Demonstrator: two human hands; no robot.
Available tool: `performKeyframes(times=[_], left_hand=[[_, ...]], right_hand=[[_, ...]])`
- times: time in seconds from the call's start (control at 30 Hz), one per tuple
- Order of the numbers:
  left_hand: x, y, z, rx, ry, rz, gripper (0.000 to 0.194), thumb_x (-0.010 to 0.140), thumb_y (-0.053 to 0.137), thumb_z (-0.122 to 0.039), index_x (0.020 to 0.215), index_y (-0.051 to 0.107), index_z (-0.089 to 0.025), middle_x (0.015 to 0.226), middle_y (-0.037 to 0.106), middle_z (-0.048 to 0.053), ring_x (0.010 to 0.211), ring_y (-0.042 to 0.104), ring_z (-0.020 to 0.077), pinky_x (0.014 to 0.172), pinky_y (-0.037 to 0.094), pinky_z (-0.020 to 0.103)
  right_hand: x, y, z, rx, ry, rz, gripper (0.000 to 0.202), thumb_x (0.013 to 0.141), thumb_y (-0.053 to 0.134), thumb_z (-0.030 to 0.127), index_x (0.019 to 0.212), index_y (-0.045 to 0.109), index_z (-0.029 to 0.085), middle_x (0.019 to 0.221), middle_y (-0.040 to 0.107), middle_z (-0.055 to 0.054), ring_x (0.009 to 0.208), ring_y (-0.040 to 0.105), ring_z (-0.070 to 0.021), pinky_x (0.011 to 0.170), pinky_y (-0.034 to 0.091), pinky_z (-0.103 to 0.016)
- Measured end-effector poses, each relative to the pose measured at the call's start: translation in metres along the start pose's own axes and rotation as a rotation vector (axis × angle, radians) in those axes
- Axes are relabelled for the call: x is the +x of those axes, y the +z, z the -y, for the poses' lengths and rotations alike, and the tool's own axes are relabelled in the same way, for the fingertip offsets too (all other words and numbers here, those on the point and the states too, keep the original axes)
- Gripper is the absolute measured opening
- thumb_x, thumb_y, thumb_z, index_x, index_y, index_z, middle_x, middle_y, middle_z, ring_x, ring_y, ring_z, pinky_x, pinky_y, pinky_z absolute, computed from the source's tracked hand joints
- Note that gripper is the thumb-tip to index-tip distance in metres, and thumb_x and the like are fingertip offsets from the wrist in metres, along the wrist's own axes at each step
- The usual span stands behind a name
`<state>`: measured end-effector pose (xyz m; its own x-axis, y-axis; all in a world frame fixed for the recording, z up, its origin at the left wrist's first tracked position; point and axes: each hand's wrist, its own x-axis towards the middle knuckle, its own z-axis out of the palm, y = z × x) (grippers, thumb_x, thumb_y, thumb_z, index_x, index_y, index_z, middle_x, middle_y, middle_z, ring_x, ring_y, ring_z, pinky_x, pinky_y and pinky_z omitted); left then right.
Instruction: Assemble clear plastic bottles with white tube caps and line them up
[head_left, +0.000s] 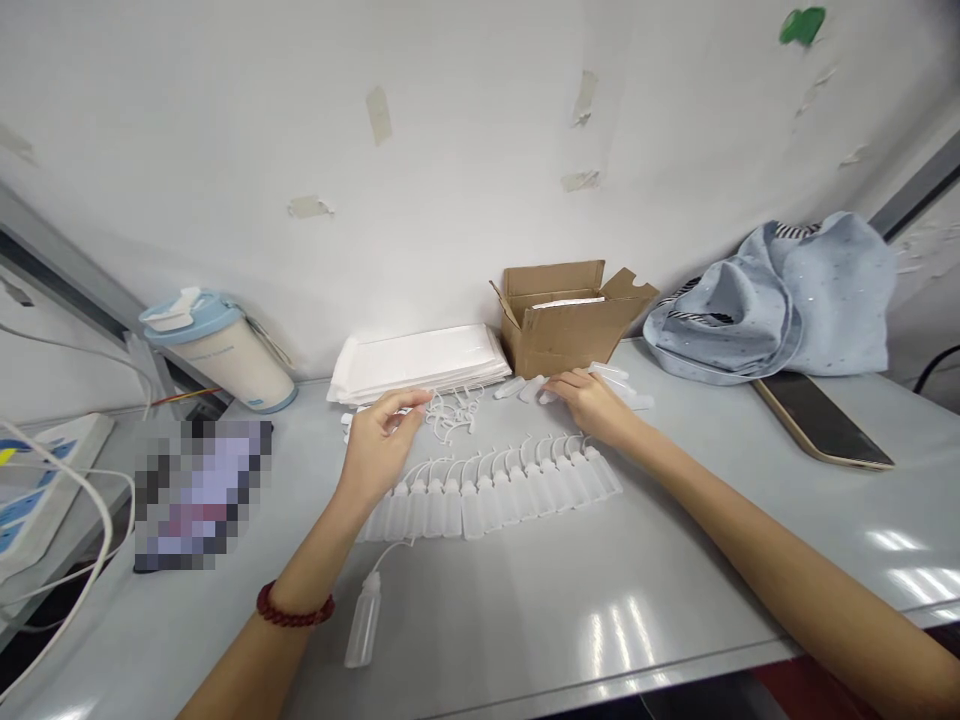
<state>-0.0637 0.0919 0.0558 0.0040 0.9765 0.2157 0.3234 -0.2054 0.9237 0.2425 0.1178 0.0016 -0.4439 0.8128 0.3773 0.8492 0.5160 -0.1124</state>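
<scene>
My left hand (381, 440) is at the left edge of a loose heap of white caps with thin curved straps (454, 412). Its thumb and forefinger are pinched; what lies between them is too small to make out. My right hand (589, 402) reaches over several loose translucent bottles (611, 375), its fingers closed on a small plastic bottle (549, 394). Below both hands runs a row of small translucent bottles (499, 500) with thin straps at their tops. One more strapped bottle (364, 620) lies apart, nearer the front edge.
An open cardboard box (566, 340) and a stack of white padded envelopes (420, 358) stand against the wall. On the left are a tumbler (232, 355), a blurred purple item (206, 495) and a power strip (49, 480). A phone (825, 420) and blue cloth (817, 300) lie right.
</scene>
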Motion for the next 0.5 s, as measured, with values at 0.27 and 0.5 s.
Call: performKeyframes(times=[0.27, 0.5], left_hand=[[-0.013, 0.005, -0.018, -0.471, -0.324, 0.121, 0.02, 0.064, 0.076, -0.03, 0.073, 0.065, -0.017, 0.072, 0.064, -0.001, 0.073, 0.061, 0.0116, 0.079, 0.05, 0.025], [-0.03, 0.016, -0.023, -0.609, -0.492, 0.404, 0.019, 0.067, 0.077, -0.027, 0.078, 0.07, -0.012, 0.073, 0.065, 0.003, 0.069, 0.062, 0.0117, 0.071, 0.053, 0.023]], right_hand=[[-0.008, -0.032, 0.044, 0.106, -0.009, -0.183, 0.026, 0.089, 0.048, 0.012, 0.115, 0.055, 0.013, 0.105, 0.064, -0.013, 0.093, 0.054, -0.0261, 0.081, 0.048, -0.042], [-0.021, -0.035, 0.111, 0.512, -0.134, -0.081, 0.031, 0.092, 0.044, 0.01, 0.123, 0.048, 0.017, 0.108, 0.057, -0.013, 0.097, 0.059, -0.021, 0.081, 0.054, -0.036]])
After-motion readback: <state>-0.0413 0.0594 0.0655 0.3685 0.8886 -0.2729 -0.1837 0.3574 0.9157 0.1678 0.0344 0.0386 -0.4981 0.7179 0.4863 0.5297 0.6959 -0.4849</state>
